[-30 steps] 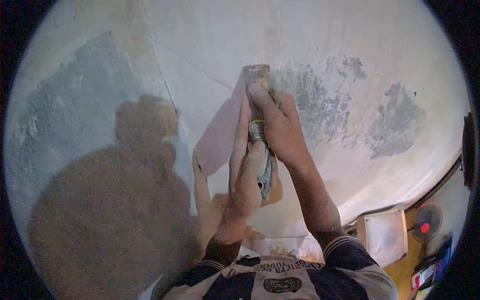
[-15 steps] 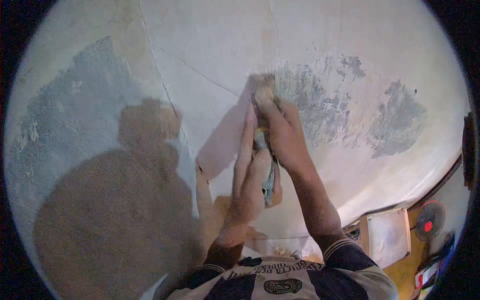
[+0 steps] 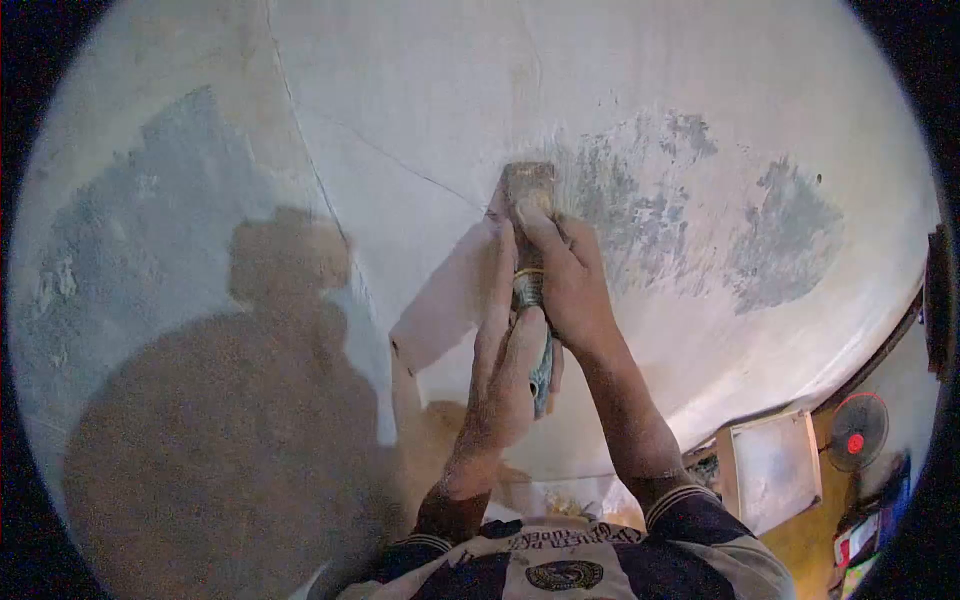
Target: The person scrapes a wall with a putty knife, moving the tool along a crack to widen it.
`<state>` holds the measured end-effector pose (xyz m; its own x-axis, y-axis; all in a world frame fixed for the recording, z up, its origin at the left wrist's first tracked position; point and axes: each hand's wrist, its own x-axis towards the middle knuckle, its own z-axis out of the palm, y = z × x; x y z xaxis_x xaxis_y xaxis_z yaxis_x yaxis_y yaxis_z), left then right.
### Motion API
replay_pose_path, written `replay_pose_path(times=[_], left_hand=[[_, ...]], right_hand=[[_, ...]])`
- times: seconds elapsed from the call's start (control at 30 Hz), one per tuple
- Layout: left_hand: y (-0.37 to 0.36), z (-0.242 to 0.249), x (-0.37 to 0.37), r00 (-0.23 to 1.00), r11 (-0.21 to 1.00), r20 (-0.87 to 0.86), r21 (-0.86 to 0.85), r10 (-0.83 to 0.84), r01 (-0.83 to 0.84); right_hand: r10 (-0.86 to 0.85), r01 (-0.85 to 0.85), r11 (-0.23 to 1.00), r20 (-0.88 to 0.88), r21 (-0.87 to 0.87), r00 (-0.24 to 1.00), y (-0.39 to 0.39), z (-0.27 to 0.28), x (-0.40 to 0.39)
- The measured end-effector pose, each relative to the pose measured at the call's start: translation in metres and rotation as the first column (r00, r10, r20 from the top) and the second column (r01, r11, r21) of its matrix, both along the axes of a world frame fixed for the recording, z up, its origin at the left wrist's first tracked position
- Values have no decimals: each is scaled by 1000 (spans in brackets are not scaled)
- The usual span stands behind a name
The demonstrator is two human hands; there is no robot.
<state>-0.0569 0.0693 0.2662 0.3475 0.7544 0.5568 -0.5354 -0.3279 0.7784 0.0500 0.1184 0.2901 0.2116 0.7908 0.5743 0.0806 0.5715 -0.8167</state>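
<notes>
A scraper (image 3: 541, 375) with a teal handle and a flat, brownish blade is pressed against the pale wall (image 3: 420, 90). My left hand (image 3: 505, 375) is wrapped around the handle, its fingers stretching up along the left side. Higher up, my right hand (image 3: 578, 285) grips the neck, with the thumb lying on the blade. A yellowish band circles the neck between the hands. Just right of the blade is a patch of grey, patchily stripped wall (image 3: 625, 185). The fingers behind the tool are partly hidden.
Another grey patch (image 3: 785, 235) lies farther right, and a large one (image 3: 150, 190) at the left, partly under my shadow (image 3: 230, 430). Thin cracks run down the wall. At lower right stand a pale box-like object (image 3: 772, 470) and a fan (image 3: 859, 430) with a red centre.
The blade sits slightly lower in view and a little farther right on the wall, and looks less blurred. Both hands keep their hold. The whole view has shifted slightly.
</notes>
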Motion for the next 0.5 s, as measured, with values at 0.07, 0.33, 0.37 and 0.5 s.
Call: replay_pose_path(times=[0.07,0.33,0.37,0.5], left_hand=[[7,6,4,999,999,-25,-27,36,-37],[1,26,1,998,998,-53,57,28,-25],[2,27,2,999,998,-41,61,21,-19],[-3,17,5,971,975,-173,174,166,-136]], right_hand=[[-96,93,995,71,42,993,6,6,6],[-75,74,997,23,38,997,-2,4,6],[-100,97,994,48,51,994,0,16,9],[-241,222,962,107,162,965,2,6,15]])
